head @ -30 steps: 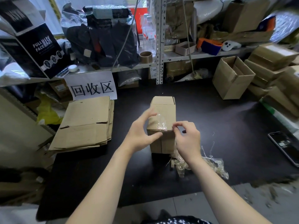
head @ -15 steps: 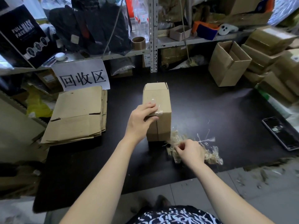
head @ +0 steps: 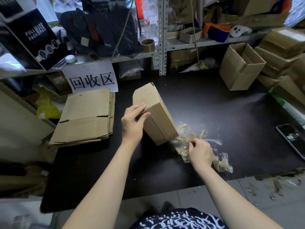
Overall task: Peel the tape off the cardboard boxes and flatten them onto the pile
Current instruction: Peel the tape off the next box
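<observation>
Black-and-white patterned cloth (head: 178, 220) at bottom edge, on the person's body. Bare forearms reaching out over a black table (head: 214, 104).

Right hand (head: 200, 152) nearest, low over table, fingers curled, thumb and fingertips pinching into a crumpled heap of peeled tape (head: 222, 164), clear and brownish, spread on the table at the near right of the box.

Left hand (head: 133, 123) a little further out, gripping cardboard box (head: 158, 119) at its near upper edge: thumb on the right-facing panel, fingers folded over the left panel. Box closed, tilted, top leaning away and left, lowest corner down beside the tape heap; touching table or not, cannot tell. Glint of clear tape (head: 147, 102) on the panel just above left fingers.

Left of box, apart from it: pile of flattened cardboard (head: 87, 116), sheets stacked flat at the table's left side. Propped behind the pile, white paper sign (head: 92, 78) with three large printed characters.

Phone (head: 292, 138) face up at table's right edge.

Back right: open carton (head: 241, 66) standing on table, flaps up, next to stacked closed cartons (head: 283, 52).

Furthest: metal shelf (head: 198, 43) with brown tape core (head: 147, 45), clear bottles (head: 152, 19), dark bags, and at far left a black box printed FULL FACE MASK (head: 29, 33).
</observation>
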The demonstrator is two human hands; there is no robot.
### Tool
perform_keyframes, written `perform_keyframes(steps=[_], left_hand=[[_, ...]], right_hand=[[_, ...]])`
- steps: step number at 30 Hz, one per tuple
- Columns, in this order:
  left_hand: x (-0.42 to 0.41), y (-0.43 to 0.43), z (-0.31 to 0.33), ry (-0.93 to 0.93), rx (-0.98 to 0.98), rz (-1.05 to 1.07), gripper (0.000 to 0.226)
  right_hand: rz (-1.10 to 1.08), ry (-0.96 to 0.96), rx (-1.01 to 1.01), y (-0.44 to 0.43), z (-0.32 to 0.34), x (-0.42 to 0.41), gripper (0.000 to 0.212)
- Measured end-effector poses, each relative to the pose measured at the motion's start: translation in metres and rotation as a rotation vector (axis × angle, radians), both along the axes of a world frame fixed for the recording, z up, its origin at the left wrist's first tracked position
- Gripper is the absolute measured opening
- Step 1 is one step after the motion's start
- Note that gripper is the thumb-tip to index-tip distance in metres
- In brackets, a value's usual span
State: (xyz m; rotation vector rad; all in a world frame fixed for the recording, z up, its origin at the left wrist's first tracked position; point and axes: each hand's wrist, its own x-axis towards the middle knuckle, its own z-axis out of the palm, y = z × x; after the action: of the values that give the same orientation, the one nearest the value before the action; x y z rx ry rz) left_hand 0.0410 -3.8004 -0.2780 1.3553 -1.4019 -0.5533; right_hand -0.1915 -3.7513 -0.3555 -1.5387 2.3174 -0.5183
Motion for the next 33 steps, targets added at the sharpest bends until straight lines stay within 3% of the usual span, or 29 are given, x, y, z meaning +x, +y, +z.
perform_keyframes(steps=[5, 10, 15, 20, 24, 28, 30, 33], left_hand=[[-0.003, -0.003, 0.001, -0.001, -0.033, 0.029, 0.035], [-0.013, -0.011, -0.004, -0.188, -0.077, -0.04, 0.029], [-0.031, -0.018, -0.01, -0.275, -0.105, -0.075, 0.032], [-0.037, -0.031, -0.007, -0.291, -0.122, -0.039, 0.03], [-0.03, -0.043, 0.0, -0.385, -0.016, -0.159, 0.047], [-0.015, -0.05, 0.002, -0.425, 0.055, -0.234, 0.073], [-0.014, -0.053, 0.003, -0.35, 0.029, -0.207, 0.074], [-0.015, -0.06, -0.004, -0.321, -0.042, -0.18, 0.066]], right_hand=[[0.008, -0.064, -0.026, -0.002, -0.003, -0.002, 0.018], [0.025, 0.007, 0.003, -0.001, -0.002, -0.003, 0.032], [-0.03, 0.063, -0.094, 0.002, 0.007, -0.006, 0.021], [0.026, -0.004, -0.151, -0.002, 0.007, -0.008, 0.017], [0.144, 0.0, -0.136, -0.008, -0.004, -0.003, 0.013], [0.116, 0.046, -0.052, -0.022, -0.013, 0.003, 0.008], [0.081, 0.056, -0.062, -0.031, -0.016, 0.007, 0.004], [0.05, 0.108, -0.095, -0.041, -0.012, 0.012, 0.016]])
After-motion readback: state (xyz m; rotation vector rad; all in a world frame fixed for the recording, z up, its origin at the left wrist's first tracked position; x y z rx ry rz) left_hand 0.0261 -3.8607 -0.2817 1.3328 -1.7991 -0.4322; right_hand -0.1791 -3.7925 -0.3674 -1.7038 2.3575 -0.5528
